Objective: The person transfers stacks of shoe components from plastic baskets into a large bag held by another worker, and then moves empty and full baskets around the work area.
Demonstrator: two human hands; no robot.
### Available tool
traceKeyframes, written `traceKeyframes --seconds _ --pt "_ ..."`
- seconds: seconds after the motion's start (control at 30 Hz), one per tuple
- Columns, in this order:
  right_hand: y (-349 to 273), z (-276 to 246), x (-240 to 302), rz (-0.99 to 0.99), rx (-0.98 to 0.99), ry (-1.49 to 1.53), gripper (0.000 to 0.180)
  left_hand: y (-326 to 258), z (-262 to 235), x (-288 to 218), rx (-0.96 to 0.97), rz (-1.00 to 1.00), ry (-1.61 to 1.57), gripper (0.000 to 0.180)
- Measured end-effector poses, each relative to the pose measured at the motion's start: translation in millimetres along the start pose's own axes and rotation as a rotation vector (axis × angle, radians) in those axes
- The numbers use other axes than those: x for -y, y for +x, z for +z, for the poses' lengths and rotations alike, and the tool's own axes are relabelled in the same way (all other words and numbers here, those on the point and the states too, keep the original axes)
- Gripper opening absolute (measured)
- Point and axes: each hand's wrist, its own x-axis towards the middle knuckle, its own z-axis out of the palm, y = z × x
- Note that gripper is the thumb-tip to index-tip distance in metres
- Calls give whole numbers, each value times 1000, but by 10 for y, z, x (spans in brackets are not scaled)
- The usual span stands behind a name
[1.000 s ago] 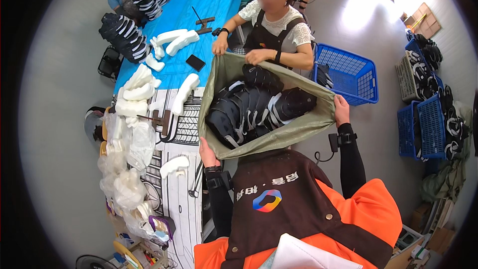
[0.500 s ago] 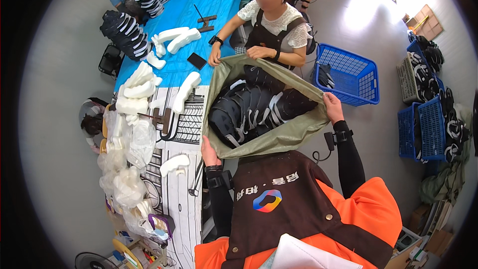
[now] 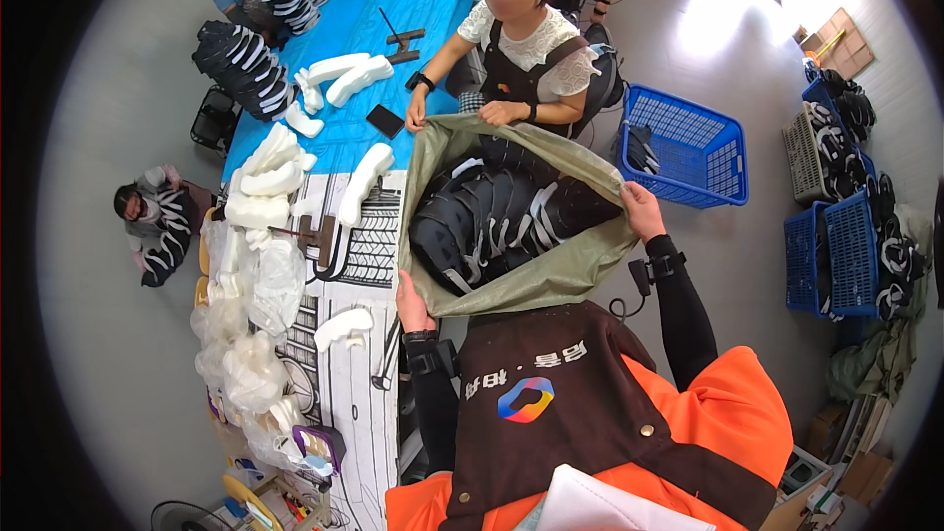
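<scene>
An olive-green woven sack [image 3: 551, 297] is spread open in front of me. Nested black padded pieces with white edges [image 3: 492, 216] lie inside it; their exact kind I cannot make out. My left hand [image 3: 412, 307] grips the near left corner of the sack's mouth, thumb up. At the right corner, my right hand [image 3: 643, 210] pinches the rim. Across from me a co-worker holds the far rim with two hands, one hand [image 3: 417, 116] at the far left corner and the other hand [image 3: 503, 112] further right.
Left of the sack runs a long table [image 3: 364, 433] with white foam pieces [image 3: 270, 172], clear plastic bags [image 3: 258, 374], a phone [image 3: 385, 121] and stacked black-and-white pieces [image 3: 241, 69]. A blue basket [image 3: 683, 152] stands on the floor at right; filled crates [image 3: 834, 256] line the wall.
My right hand has shifted slightly left with the sack's rim, narrowing the mouth a little. The co-worker opposite leans left. At far left, another person has straightened up, with black-and-white pieces in front.
</scene>
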Motion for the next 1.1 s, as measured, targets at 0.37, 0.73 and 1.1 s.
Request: traceKeyframes --seconds 0.37,0.73,1.1 --pt "68 4 -2 -9 -6 -15 21 123 16 16 12 14 11 73" --pt "56 -53 -16 -317 -92 -289 22 300 -65 268 96 -40 -165 58" --pt "212 -5 220 -56 -56 38 22 299 -193 183 82 -35 -261 37"
